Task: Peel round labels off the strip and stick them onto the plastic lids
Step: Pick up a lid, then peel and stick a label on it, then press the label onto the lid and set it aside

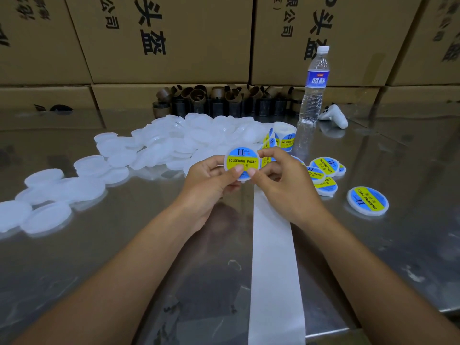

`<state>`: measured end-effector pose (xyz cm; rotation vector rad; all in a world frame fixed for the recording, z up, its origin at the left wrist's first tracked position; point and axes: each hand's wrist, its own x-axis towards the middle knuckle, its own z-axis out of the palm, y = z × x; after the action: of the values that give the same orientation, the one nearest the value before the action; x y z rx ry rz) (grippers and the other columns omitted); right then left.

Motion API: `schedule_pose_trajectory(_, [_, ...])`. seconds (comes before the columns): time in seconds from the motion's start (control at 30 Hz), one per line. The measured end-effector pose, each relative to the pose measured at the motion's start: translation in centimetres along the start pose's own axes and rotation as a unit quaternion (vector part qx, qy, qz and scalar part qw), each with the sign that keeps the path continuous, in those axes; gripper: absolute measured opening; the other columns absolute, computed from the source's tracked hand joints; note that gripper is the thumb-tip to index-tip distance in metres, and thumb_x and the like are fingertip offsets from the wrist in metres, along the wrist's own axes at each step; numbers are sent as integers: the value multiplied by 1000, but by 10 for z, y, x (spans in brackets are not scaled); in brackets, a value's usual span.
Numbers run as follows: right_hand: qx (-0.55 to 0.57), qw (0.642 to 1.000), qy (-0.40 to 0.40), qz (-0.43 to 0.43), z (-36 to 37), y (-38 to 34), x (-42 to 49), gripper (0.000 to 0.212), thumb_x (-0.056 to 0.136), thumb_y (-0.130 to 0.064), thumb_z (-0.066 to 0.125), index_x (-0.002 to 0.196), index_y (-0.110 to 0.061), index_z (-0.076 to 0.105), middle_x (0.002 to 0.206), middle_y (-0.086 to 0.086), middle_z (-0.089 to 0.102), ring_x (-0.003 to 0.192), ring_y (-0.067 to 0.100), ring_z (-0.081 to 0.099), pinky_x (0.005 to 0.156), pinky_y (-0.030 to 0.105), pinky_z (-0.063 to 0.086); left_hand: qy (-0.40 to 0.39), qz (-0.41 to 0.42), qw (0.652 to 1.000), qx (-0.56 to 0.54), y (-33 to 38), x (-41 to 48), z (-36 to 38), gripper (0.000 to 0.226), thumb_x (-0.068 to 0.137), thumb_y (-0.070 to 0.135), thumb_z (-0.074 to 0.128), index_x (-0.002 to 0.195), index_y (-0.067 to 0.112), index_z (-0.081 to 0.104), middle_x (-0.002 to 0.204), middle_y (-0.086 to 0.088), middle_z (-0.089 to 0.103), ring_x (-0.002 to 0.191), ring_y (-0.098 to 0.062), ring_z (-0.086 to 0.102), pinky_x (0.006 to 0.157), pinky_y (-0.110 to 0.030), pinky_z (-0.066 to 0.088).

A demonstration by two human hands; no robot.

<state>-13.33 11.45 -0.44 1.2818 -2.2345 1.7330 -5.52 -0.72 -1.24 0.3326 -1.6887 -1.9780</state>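
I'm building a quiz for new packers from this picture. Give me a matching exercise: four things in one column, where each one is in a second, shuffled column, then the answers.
Things
1. water bottle
2. bare backing strip
3. unlabelled lids
4. lid facing the camera

Places
A. pinched between the left hand and the right hand
B. heaped across the left side of the table
C. standing upright at the back right
D. lying flat, running to the near table edge

Pairs: 1-C, 2-D, 3-B, 4-A
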Motion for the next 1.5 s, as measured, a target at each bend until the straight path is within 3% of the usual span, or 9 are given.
schedule_pose_trajectory(0.37, [19,1000,-4,5,0,2,1,35,86,-11,66,91,-40,48,68,-9,60,57,-3,53,63,9,43,7,-1,1000,-5,1,-1,1,18,86,9,67,103,5,65,84,-4,73,69,-8,68,65,-19,55])
schedule_pose_trajectory(0.53, [45,998,11,31,-2,0,4,31,89,-5,59,101,-33,53,76,3,62,68,16,60,70,28,49,7,-4,1000,-2,2,-1,2,19,85,9,67,104,9,64,85,-5,71,74,-11,68,67,-20,55])
schedule_pose_trajectory(0.63, [63,994,74,44,-6,1,7,32,92,-4,54,101,-35,53,77,2,58,66,18,58,63,28,47,28,-3,999,19,0,0,0,17,86,8,68,100,16,64,86,-2,70,81,-13,66,74,-24,56])
schedule_pose_trajectory(0.77, [48,972,214,88,-14,10,14,32,93,-4,48,111,-27,58,77,-5,59,64,4,53,58,15,41,68,0,996,50,0,3,-3,17,88,6,65,94,22,63,85,3,66,78,-13,62,75,-26,54])
schedule_pose_trajectory(0.87, [52,938,302,164,-23,19,18,33,93,-5,43,116,-22,59,75,-10,56,74,13,58,68,24,47,111,24,985,128,-1,6,-6,21,90,4,59,90,25,61,86,3,60,70,-12,56,63,-20,49])
schedule_pose_trajectory(1.0, [73,905,331,258,-27,30,24,27,94,-8,47,117,-12,60,91,4,63,90,24,61,86,37,51,142,59,970,191,-4,11,-9,19,90,1,54,95,18,61,85,5,58,70,-4,53,53,-4,41])
schedule_pose_trajectory(1.17, [125,881,328,319,-27,38,26,36,88,-10,58,124,-9,52,117,20,62,106,33,61,97,42,48,144,105,931,320,-9,13,-15,19,89,-2,55,97,15,57,96,2,56,90,-11,50,71,-8,35])
schedule_pose_trajectory(1.33, [123,880,334,314,-26,35,26,33,88,-13,54,121,-12,50,116,17,61,105,31,61,92,39,49,156,92,900,396,-9,16,-24,23,90,4,56,105,21,54,115,0,52,102,-10,47,79,-11,28])
schedule_pose_trajectory(1.5, [54,902,355,241,-25,27,23,20,84,-8,54,103,-16,51,107,10,57,93,25,57,84,32,47,187,49,871,452,-6,19,-31,40,90,8,58,129,12,51,132,-9,46,127,-25,40,97,-27,32])
